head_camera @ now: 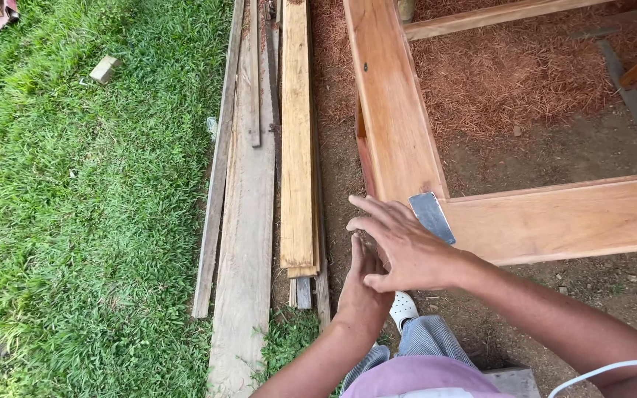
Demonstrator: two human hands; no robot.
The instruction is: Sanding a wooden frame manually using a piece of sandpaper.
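You have a smooth, reddish planed wood frame (396, 110), a matt grey metal blade (432, 216), rough weathered grey planks (248, 221), and one paler sawn board (296, 140).

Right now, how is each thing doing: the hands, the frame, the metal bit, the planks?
Right hand: open, fingers spread, over the frame's corner.
Left hand: flat, under the right hand.
Frame: joined at the corner, lying flat.
Metal plate: lying on the corner.
Planks: lying side by side on the ground.
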